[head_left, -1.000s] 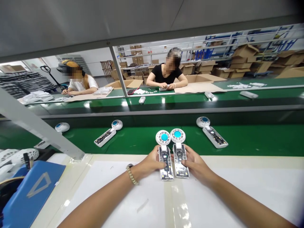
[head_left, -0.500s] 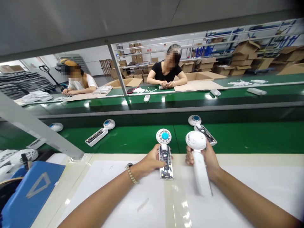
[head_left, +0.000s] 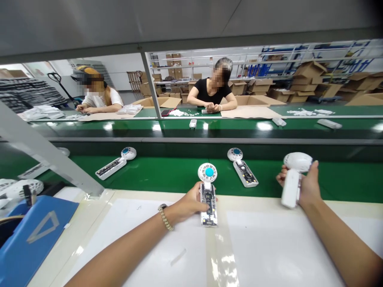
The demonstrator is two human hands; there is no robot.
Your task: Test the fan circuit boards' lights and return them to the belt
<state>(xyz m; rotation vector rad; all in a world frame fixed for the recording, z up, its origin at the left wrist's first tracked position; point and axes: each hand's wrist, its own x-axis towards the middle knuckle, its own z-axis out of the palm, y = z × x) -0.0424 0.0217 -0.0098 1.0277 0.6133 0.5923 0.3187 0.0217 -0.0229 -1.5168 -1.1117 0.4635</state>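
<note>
My left hand (head_left: pixel 188 205) rests on the white table (head_left: pixel 143 239) and grips a clear-handled fan unit (head_left: pixel 208 191) with a blue hub and its circuit board showing. That unit lies across the table's front edge, head over the green belt (head_left: pixel 167 173). My right hand (head_left: pixel 305 185) is raised at the right above the belt's near edge. It holds a second fan unit (head_left: pixel 293 175) turned white back toward me, head up.
Two more open fan units (head_left: pixel 115 164) (head_left: pixel 243 167) lie on the belt. A blue bin (head_left: pixel 38 235) and white fan parts (head_left: pixel 20 187) sit at the left under a slanted metal bar. Two people work at a second belt beyond, with cardboard boxes behind.
My right hand lifted its fan unit from beside the left one, flipped it white side up and carried it right over the belt. The left hand stayed put; belt units drifted left.
</note>
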